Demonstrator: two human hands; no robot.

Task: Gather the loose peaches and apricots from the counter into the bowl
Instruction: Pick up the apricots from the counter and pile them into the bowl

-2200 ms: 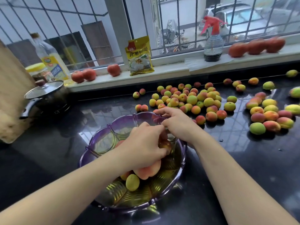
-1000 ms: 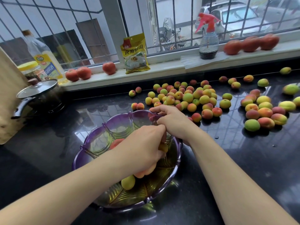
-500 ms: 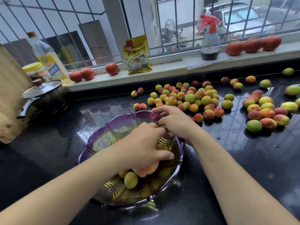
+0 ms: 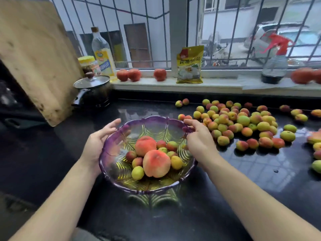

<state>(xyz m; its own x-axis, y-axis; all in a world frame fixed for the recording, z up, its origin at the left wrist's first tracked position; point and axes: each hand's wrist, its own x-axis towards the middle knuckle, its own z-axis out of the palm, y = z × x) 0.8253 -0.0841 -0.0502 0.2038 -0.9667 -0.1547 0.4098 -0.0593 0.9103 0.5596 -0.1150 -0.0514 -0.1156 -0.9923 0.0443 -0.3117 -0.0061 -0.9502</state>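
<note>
The purple glass bowl (image 4: 152,118) stands on the black counter and holds two large peaches (image 4: 156,163) and several small apricots (image 4: 137,172). My left hand (image 4: 98,140) cups the bowl's left wall, fingers stretched along the rim. My right hand (image 4: 199,140) grips the right rim, index finger pointing out. Neither hand holds fruit. Several loose apricots (image 4: 243,120) lie heaped on the counter to the right of the bowl. More peaches (image 4: 315,139) sit at the right edge of the view.
A lidded pot (image 4: 93,91) and a leaning wooden board (image 4: 34,54) stand at the back left. On the windowsill are an oil bottle (image 4: 102,53), red fruit (image 4: 128,75), a yellow packet (image 4: 190,66) and a spray bottle (image 4: 275,66).
Both hands have come out of the bowl, leaving the peaches and apricots inside, and now sit on its left and right rim. My view has swung left.
</note>
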